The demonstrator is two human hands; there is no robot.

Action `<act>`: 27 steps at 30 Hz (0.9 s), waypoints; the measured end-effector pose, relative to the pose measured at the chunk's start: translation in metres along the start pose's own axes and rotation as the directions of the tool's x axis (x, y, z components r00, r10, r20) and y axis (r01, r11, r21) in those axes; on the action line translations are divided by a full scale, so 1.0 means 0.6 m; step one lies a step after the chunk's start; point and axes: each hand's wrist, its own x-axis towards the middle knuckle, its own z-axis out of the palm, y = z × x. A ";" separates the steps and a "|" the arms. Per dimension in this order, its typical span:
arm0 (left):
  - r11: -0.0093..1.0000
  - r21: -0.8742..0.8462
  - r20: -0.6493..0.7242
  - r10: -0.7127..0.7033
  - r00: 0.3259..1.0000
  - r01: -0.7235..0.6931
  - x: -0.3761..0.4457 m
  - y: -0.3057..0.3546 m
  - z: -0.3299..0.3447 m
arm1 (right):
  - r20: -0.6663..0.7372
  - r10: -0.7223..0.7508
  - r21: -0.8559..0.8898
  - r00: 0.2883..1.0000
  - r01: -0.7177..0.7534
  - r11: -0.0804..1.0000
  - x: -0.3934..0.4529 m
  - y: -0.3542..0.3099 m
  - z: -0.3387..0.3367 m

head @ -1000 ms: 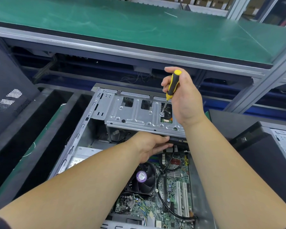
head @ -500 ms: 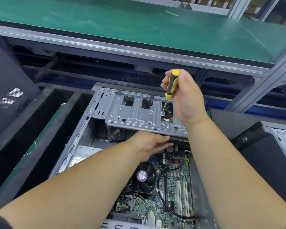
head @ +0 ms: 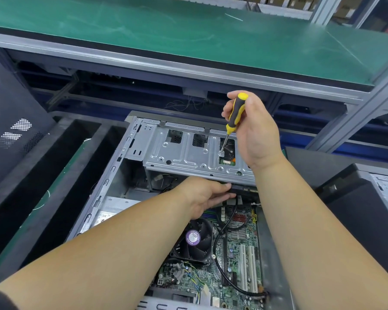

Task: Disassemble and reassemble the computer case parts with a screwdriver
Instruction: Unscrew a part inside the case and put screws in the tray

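Observation:
An open computer case point(head: 103, 189) lies flat with its motherboard point(head: 238, 253) and a black fan point(head: 193, 240) exposed. A silver drive cage point(head: 184, 153) spans its far end. My right hand point(head: 253, 133) grips a yellow-and-black screwdriver point(head: 235, 113), nearly upright, with its tip on a screw point(head: 221, 152) in the cage's right opening. My left hand point(head: 206, 195) reaches under the cage's near edge, thumb and fingers around a dark part point(head: 242, 191) there. The fingertips are hidden under the cage.
A green-topped workbench point(head: 188, 34) with a metal frame runs across the back. Black foam trays point(head: 43, 175) lie to the left, a dark panel point(head: 7, 121) stands at far left, and another black case point(head: 367, 209) sits at right.
My right hand and the screwdriver have shifted very slightly; the tip stays on the same screw. My left hand stays under the cage.

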 end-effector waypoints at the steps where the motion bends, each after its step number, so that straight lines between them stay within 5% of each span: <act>1: 1.000 0.001 0.000 -0.001 1.000 0.001 0.000 0.000 0.000 | 0.002 0.005 -0.011 1.000 -0.005 1.000 0.000 0.000 0.001; 27: 1.000 0.009 0.004 0.014 1.000 -0.014 0.005 -0.003 -0.002 | 0.004 -0.011 -0.016 1.000 0.011 1.000 -0.005 0.001 0.002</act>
